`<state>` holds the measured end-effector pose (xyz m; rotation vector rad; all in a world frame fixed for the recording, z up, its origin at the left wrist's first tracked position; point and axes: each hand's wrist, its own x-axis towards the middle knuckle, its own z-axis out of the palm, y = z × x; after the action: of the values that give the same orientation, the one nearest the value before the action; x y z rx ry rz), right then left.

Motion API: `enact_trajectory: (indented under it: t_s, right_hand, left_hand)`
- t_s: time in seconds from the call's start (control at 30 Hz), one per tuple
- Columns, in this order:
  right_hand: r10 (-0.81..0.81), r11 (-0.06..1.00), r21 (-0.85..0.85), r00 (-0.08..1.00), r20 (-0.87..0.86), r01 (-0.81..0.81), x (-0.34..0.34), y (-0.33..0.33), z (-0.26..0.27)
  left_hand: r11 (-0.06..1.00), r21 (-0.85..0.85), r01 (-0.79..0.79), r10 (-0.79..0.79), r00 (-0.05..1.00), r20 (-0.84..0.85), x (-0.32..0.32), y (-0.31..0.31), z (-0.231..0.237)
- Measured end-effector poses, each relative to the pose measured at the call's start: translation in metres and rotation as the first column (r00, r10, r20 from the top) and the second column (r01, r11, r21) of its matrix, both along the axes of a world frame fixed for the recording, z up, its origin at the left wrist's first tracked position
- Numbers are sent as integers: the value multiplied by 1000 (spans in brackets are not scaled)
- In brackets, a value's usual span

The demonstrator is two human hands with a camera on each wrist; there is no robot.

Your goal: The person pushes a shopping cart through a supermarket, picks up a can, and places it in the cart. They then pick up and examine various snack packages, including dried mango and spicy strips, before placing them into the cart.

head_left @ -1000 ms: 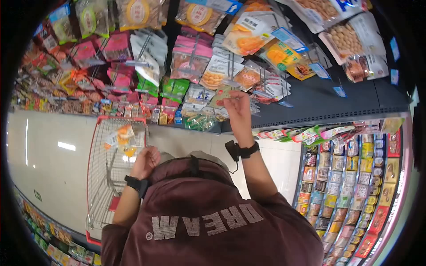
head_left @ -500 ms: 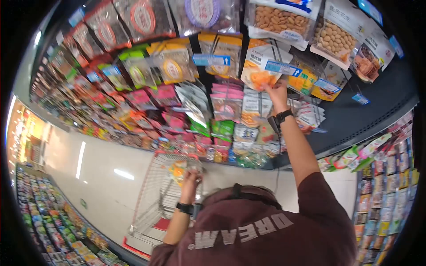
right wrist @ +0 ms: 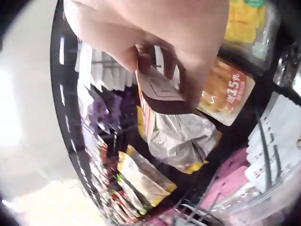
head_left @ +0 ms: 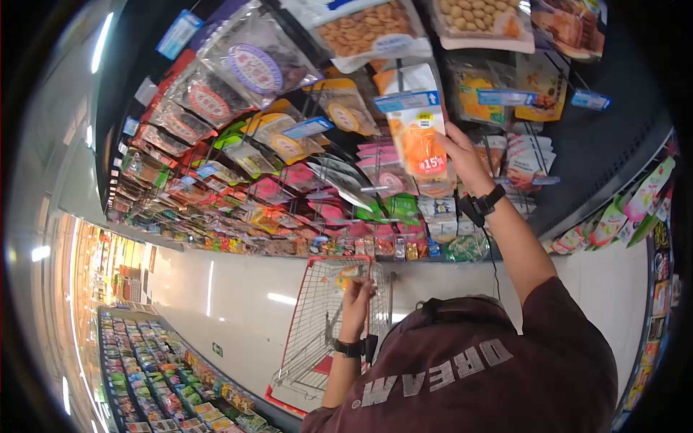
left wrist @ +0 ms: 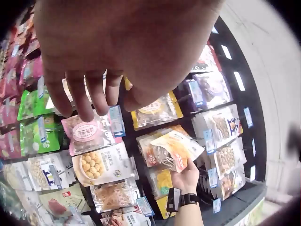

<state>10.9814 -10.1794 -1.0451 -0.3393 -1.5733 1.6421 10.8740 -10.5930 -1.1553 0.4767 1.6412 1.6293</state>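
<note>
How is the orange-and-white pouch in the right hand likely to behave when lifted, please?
The pouch looks slim and soft-sided, so it is probably light and rather floppy. With the right hand gripping near its edge, it may sag or swing.

Head view looks forward and down, wrist views at the rack (head_left: 619, 133), right closest; all share the orange-and-white snack pouch (left wrist: 178, 145).

The person's right hand (head_left: 465, 155) grips the side of an orange-and-white plastic pouch (head_left: 421, 144) behind a blue-and-white price label (head_left: 408, 101) on a black rack (head_left: 613, 141); the left hand (head_left: 356, 299) hangs near a red-rimmed, metal-wire shopping cart (head_left: 302, 292).
</note>
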Motion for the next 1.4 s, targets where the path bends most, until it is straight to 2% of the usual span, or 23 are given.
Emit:
enact_trajectory:
  t_s: [0.13,0.2,0.23,0.3,0.37,0.43,0.5,0.53,0.57,0.63,0.7,0.77,0.83,0.87,0.9,1.07,1.17,1.2,1.23,1.27,1.3,1.37,1.4]
  right_hand:
    - [123,965,-223,988,-90,-141,59,-50,26]
    - [195,890,-383,965,-174,-249,76,-75,16]
    - [207,871,-416,964,-170,-260,83,-87,4]
    - [191,952,-253,980,54,-171,102,-106,-13]
    - [229,941,-270,971,71,-202,113,-126,-20]
    - [216,971,21,918,332,-236,122,-142,-18]
    - [262,906,209,874,409,-369,124,-150,-15]
    - [333,871,273,899,284,-408,119,-151,-19]
    - [340,872,266,899,277,-412,121,-149,-19]
    - [567,817,31,812,138,-576,124,-142,-14]
    - [569,817,15,810,138,-576,123,-134,-28]
    - [125,955,239,971,202,-173,125,-129,-30]
    - [104,972,186,970,218,-145,125,-133,-47]
    - [408,910,-148,900,154,-387,126,-134,-50]
    - [644,685,-442,765,-6,-579,127,-135,-52]
    - [730,575,-555,683,15,-601,126,-124,-46]
    - [709,583,-552,705,-11,-596,122,-127,-46]
    - [685,611,-547,728,3,-572,119,-128,-49]
    - [663,635,-542,748,18,-550,116,-131,-52]
    - [612,671,-544,790,24,-503,114,-133,-54]
    - [637,655,-548,770,29,-520,112,-134,-60]
    - [407,896,-292,881,243,-333,104,-136,-74]
    - [377,925,-178,863,337,-335,103,-134,-73]
  left_hand:
    - [997,70,45,-37,993,-111,24,32,49]
    - [992,117,48,-30,989,-148,45,52,81]
    - [990,129,51,-15,965,-260,51,59,86]
    - [975,197,105,14,850,-526,55,64,71]
    - [983,60,175,-123,861,-494,80,85,103]
    - [960,-101,260,-279,901,-332,97,100,106]
    - [987,-33,158,-161,938,-306,112,113,102]
    - [987,-41,155,-160,937,-310,108,115,101]
    - [980,-98,172,-195,923,-331,103,113,100]
    - [971,-159,177,-223,910,-350,100,108,95]
    - [999,12,-34,34,999,31,102,98,89]
    - [999,12,-39,38,997,67,102,88,87]
    - [995,95,8,-26,981,190,105,83,89]
    - [994,105,26,-49,974,219,110,83,93]
    - [995,102,18,-40,973,225,113,82,92]
    - [995,32,97,-101,984,147,114,82,96]
    - [993,11,117,-118,989,86,111,81,94]
    - [992,-61,112,-116,992,-56,110,81,95]
    - [993,-67,98,-101,994,-46,107,83,92]
    - [993,-115,18,-40,979,-198,103,85,88]
    - [986,-150,-77,20,937,-348,101,86,85]
    - [968,-145,-204,136,915,-379,103,84,78]
    - [981,-153,-120,35,882,-469,103,79,75]
